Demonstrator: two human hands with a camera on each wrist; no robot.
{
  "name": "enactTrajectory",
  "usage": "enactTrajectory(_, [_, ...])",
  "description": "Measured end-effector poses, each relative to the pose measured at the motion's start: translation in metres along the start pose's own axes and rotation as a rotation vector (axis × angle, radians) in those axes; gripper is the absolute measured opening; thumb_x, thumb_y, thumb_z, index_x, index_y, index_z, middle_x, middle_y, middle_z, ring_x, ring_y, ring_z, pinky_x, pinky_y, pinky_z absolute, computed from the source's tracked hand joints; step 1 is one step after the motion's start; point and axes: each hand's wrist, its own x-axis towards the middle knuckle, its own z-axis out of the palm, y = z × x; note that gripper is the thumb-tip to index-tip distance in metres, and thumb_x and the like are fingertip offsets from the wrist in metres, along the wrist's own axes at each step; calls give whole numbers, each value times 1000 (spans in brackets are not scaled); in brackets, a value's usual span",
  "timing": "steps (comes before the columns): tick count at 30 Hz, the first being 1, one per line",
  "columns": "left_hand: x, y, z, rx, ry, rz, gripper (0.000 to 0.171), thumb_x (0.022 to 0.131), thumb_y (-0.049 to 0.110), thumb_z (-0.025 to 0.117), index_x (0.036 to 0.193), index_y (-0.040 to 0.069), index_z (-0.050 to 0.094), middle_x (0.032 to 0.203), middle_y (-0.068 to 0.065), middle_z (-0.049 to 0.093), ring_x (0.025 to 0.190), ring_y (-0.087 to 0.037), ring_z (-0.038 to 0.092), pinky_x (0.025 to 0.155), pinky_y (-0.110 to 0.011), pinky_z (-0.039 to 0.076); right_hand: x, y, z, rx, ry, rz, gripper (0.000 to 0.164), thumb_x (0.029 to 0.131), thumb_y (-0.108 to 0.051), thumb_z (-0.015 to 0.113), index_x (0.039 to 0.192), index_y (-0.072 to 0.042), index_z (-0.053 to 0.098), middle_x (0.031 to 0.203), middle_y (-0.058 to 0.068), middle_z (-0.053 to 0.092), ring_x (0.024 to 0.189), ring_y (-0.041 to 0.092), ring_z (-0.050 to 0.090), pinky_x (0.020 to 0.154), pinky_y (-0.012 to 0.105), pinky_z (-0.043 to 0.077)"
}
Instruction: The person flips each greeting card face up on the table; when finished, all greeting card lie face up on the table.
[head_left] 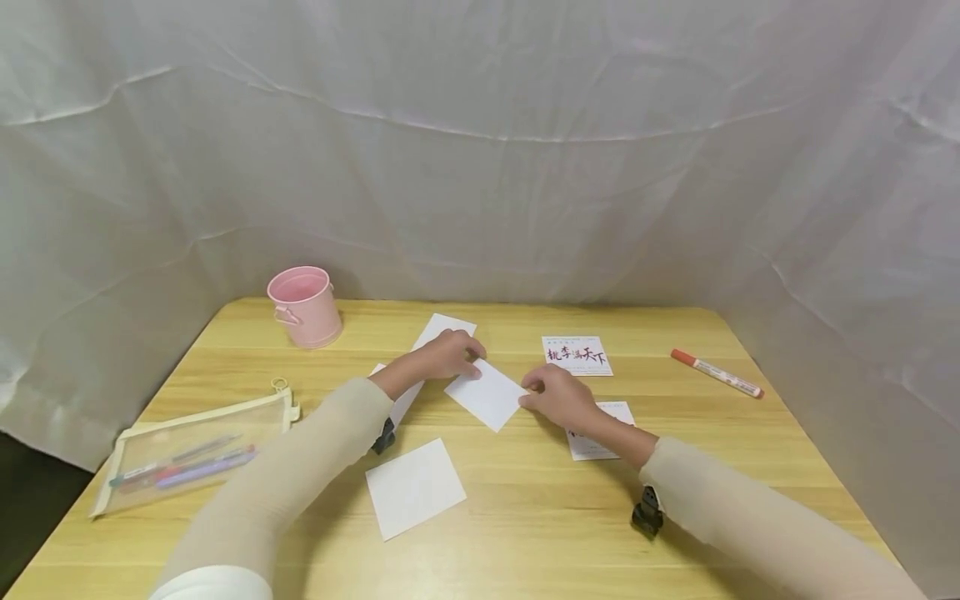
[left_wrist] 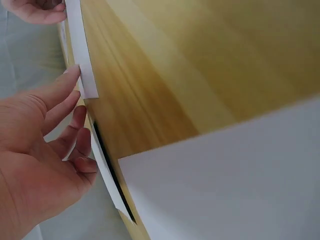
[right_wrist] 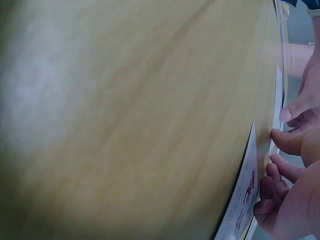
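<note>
Both hands pinch a blank white card [head_left: 491,398] above the wooden table. My left hand [head_left: 448,355] has its thumb and fingers at the card's upper left edge, and my right hand [head_left: 558,395] grips its right corner. In the left wrist view, the left hand [left_wrist: 47,145] shows its thumb on the card [left_wrist: 84,55], other fingers curled below. The right wrist view has the right hand's fingertips [right_wrist: 280,140] at the card's edge. White paper [head_left: 446,323] lies partly hidden behind the left hand. Another blank card [head_left: 416,489] rests nearer the front.
Right of centre lie two printed cards, the far one [head_left: 577,358] with dark red characters, the near one [head_left: 617,411] partly under the right wrist. A red-capped marker [head_left: 717,374] is farther right. At left stand a pink bucket [head_left: 315,321] and a mesh pencil pouch [head_left: 225,417] with pens.
</note>
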Motion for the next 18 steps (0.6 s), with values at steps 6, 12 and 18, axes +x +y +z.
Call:
enactTrajectory(6, [1, 1, 0, 6, 2, -8, 32, 92, 18, 75, 121, 8, 70, 127, -8, 69, 126, -28, 57, 112, -44, 41, -1, -3, 1, -31, 8, 12, 28, 89, -30, 77, 112, -14, 73, 107, 1, 67, 97, 17, 62, 85, 41, 52])
enactTrajectory(12, [0, 4, -1, -102, 2, -25, 34, 93, 11, 72, 125, 4, 65, 121, -13, 68, 117, -27, 61, 104, -40, 49, -1, -2, 2, -45, 23, 13, 27, 88, -29, 78, 111, -15, 73, 106, 0, 68, 95, 17, 63, 84, 41, 53])
enactTrajectory(18, [2, 3, -2, -265, 47, -20, 33, 95, 8, 68, 128, 3, 65, 124, -12, 66, 120, -27, 59, 103, -40, 49, -1, -1, 2, -45, 21, 21, 31, 89, -29, 77, 115, -14, 71, 107, 1, 67, 99, 18, 63, 86, 42, 53])
